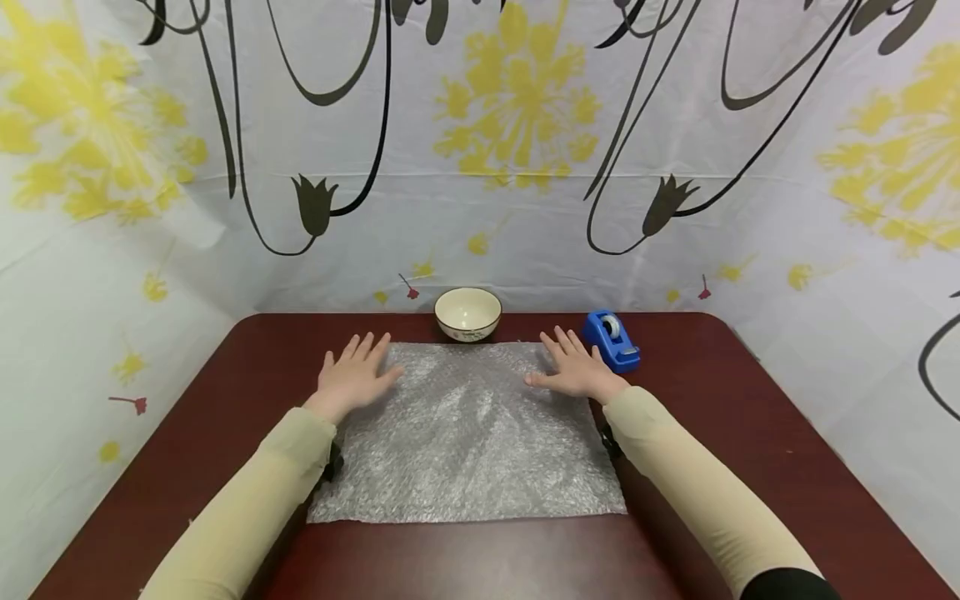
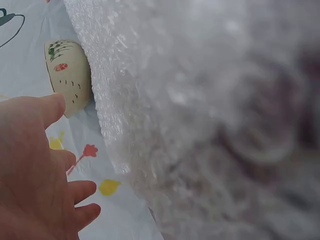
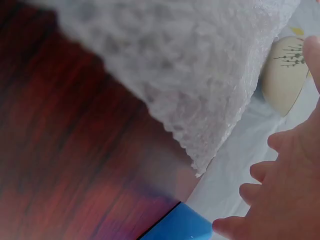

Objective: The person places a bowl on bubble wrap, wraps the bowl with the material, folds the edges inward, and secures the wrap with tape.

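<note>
A sheet of bubble wrap [image 1: 472, 442] lies spread on the dark red table. My left hand [image 1: 354, 377], fingers spread, is over its far left corner. Over the far right corner is my right hand [image 1: 573, 367], palm down with straight fingers. Neither hand grips anything. A cream bowl [image 1: 467, 315] with a dark rim stands upright just beyond the sheet's far edge, between the hands. In the left wrist view the bowl [image 2: 70, 75] shows a painted flower and writing. Beside my right fingers sits a blue tape dispenser [image 1: 611, 340] with a roll in it.
The wooden table [image 1: 720, 417] has rounded far corners. A white cloth [image 1: 375, 250] with yellow flowers and dark stems hangs behind it and along both sides. Light sleeves cover both arms, and dark straps show under the wrists.
</note>
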Demonstrator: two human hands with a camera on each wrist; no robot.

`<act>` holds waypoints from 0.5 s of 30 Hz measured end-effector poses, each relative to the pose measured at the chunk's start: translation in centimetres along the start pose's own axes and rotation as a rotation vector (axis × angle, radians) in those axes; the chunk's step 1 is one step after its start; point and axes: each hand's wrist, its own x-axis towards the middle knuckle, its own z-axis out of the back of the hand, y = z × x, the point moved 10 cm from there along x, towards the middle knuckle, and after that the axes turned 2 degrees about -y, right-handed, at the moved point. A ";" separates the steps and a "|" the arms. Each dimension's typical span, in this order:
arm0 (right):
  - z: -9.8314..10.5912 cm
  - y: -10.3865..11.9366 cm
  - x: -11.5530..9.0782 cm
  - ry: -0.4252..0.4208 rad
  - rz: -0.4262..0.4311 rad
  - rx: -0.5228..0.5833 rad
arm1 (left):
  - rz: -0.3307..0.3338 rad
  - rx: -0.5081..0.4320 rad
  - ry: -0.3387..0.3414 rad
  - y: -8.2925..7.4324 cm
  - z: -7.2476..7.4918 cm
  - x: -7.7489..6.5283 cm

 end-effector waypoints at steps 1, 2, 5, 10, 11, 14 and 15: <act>0.0 0.1 0.0 0.007 0.007 0.001 | 0.001 -0.003 0.003 0.0 0.0 0.0; 0.0 0.1 0.0 0.016 0.006 0.000 | 0.003 -0.008 0.005 0.0 0.1 -0.1; -0.2 -0.1 0.0 0.034 0.000 0.000 | 0.007 -0.013 0.008 0.1 0.3 -0.2; -0.7 -0.2 0.0 0.076 -0.005 0.034 | 0.005 -0.009 -0.002 0.6 0.5 -0.4; -0.8 -0.2 0.0 0.093 -0.004 0.045 | 0.004 -0.009 -0.005 0.7 0.5 -0.4; -1.2 -0.2 0.0 0.148 0.002 0.074 | 0.008 -0.016 -0.001 1.1 0.3 -0.4; -1.3 -0.2 0.0 0.165 0.003 0.075 | 0.010 -0.021 0.001 1.2 0.2 -0.5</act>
